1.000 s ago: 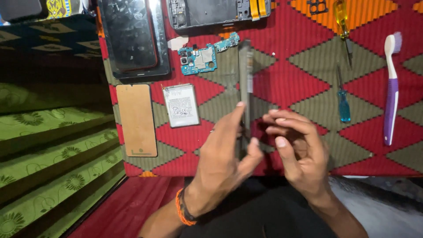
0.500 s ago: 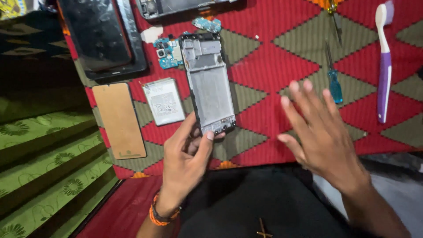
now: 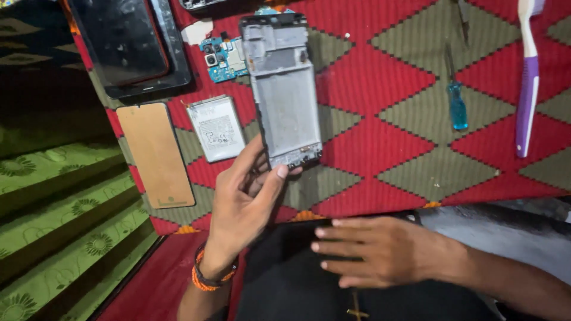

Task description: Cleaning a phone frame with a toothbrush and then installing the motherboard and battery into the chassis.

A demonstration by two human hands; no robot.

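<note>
The red and olive diamond-patterned woven mat (image 3: 380, 89) lies beyond both hands. The left hand (image 3: 241, 205) has swung the grey metal phone midframe (image 3: 284, 89) from edge-on to flat, pinching its lower end between thumb and fingers. The right hand (image 3: 380, 252), which hovered open half a second ago, now rests flat and empty below it, so inspection is one-handed.

Phone frame (image 3: 284, 95): matt grey metal (plastic edge?). Mat (image 3: 386, 119): coarse woven cloth. Screen panel (image 3: 128, 44): glossy black glass.
</note>
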